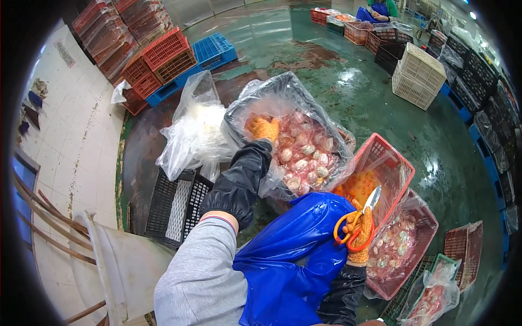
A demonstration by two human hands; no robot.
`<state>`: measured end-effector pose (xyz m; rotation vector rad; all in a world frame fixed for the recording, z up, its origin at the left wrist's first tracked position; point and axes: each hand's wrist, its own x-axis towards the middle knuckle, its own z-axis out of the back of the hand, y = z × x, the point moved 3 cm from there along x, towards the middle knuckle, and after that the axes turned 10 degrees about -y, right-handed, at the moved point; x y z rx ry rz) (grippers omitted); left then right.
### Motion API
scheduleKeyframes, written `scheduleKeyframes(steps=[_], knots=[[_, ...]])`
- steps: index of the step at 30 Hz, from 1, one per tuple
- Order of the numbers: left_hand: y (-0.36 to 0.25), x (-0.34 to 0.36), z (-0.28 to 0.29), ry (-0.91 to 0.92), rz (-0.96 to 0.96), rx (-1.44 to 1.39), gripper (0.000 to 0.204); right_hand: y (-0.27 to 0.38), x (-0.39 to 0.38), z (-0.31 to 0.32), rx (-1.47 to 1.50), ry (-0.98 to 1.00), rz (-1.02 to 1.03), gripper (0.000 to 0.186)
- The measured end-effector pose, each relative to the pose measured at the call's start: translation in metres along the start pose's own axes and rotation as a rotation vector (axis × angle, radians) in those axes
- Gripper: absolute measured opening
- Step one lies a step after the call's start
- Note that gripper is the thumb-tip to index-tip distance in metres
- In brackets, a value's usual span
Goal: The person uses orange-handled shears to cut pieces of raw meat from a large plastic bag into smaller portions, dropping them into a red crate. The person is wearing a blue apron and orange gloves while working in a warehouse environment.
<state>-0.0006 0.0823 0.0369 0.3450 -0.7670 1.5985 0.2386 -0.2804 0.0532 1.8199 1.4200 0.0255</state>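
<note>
My left hand (264,129), in an orange glove, reaches into the back left of a black crate (286,81) lined with clear plastic. Whitish-pink rounded pieces (307,149) in thin reddish wrapping fill that crate; the hand's fingertips are hidden among them. In its orange glove, my right hand (367,221) is closed around scissors (373,198) with orange-red handles. Their blades point up and away from me. Just beyond the scissors stands a red crate (402,163), plastic-lined, with orange liquid and orange pieces (363,183) inside.
Another red crate (429,217) of similar pieces stands at right. White plastic bags (198,130) lie left of the black crate, above a black slatted crate (163,204). A white tub (117,261) is near left. Stacked white crates (418,76) and a co-worker (378,11) are farther off.
</note>
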Motion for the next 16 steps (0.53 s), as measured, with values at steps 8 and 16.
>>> scheduleKeyframes(steps=[8, 16], knots=[[0.011, -0.003, -0.025, 0.533, 0.053, -0.225, 0.052, 0.001, -0.004, -0.001, -0.008, -0.037, 0.026, 0.052], [-0.012, -0.003, -0.032, 0.805, -0.427, 0.070, 0.064, 0.008, -0.004, -0.004, -0.144, -0.054, 0.096, 0.054]])
